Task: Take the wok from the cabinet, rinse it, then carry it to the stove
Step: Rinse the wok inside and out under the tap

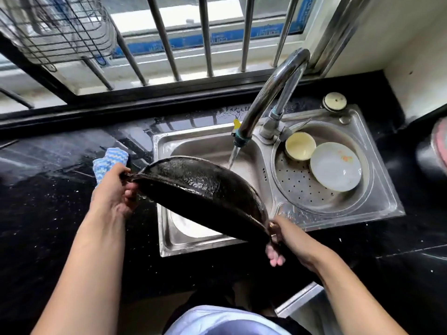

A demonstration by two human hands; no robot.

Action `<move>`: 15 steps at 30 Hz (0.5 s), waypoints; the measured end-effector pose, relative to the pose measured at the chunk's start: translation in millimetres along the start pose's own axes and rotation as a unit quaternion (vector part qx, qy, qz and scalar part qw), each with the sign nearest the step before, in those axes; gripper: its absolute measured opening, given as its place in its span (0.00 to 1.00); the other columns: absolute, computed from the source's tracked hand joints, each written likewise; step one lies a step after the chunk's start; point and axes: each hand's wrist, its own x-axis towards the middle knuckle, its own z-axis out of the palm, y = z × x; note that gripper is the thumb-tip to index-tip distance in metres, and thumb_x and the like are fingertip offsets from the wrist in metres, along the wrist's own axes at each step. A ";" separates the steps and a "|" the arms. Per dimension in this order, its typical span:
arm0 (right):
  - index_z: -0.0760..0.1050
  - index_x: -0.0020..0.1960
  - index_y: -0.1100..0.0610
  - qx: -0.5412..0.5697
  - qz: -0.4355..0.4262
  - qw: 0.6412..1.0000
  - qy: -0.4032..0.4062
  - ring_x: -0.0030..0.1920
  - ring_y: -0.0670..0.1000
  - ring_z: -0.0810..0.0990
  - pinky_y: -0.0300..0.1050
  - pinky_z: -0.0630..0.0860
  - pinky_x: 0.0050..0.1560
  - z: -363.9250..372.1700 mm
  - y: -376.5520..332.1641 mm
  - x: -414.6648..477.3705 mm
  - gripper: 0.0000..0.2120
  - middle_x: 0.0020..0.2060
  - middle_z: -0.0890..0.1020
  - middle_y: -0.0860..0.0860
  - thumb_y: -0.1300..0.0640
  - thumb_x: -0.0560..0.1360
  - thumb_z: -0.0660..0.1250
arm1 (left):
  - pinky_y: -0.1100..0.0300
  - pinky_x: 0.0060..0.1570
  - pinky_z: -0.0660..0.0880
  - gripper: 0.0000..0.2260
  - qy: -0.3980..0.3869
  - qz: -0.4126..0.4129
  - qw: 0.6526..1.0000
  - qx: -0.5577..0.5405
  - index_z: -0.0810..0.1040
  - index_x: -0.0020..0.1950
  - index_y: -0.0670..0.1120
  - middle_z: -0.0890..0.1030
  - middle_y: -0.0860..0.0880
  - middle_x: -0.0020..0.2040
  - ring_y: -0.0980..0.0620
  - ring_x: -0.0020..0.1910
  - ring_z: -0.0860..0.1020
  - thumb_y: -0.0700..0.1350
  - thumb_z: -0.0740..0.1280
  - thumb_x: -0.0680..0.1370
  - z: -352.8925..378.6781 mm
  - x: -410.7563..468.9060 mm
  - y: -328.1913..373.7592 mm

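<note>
A black wok is tilted steeply on its edge over the left basin of the steel sink, its wet outer side facing me. My left hand grips its left handle and my right hand grips its right handle near the sink's front rim. Water runs from the chrome faucet and falls just behind the wok's upper rim. The wok's inside is hidden from me.
The round right basin holds a cream bowl and a white plate. A blue-and-white cloth lies on the wet black counter left of the sink. Window bars and a wire rack stand behind.
</note>
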 end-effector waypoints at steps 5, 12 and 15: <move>0.80 0.45 0.50 -0.225 -0.103 0.967 0.065 0.31 0.50 0.78 0.49 0.74 0.38 16.6 13.8 -25.5 0.17 0.31 0.83 0.54 0.45 0.65 0.58 | 0.69 0.14 0.49 0.14 0.011 0.024 0.998 -0.052 0.63 0.34 0.51 0.61 0.57 0.17 0.59 0.12 0.57 0.46 0.60 0.79 6.6 0.5 9.4; 0.75 0.60 0.49 -0.398 -0.160 0.894 0.132 0.57 0.61 0.80 0.53 0.76 0.53 37.1 25.1 -19.1 0.22 0.49 0.84 0.57 0.35 0.82 0.53 | 0.70 0.16 0.52 0.16 0.018 0.048 0.998 -0.029 0.67 0.35 0.51 0.66 0.56 0.18 0.60 0.13 0.59 0.50 0.68 0.80 39.8 10.9 25.7; 0.72 0.41 0.45 -0.376 -0.159 0.906 0.114 0.51 0.56 0.80 0.43 0.69 0.43 39.5 21.5 -9.0 0.16 0.36 0.77 0.43 0.39 0.83 0.57 | 0.71 0.18 0.58 0.10 0.045 0.079 0.996 -0.003 0.74 0.38 0.50 0.77 0.55 0.26 0.61 0.15 0.65 0.48 0.70 0.77 53.2 14.9 29.4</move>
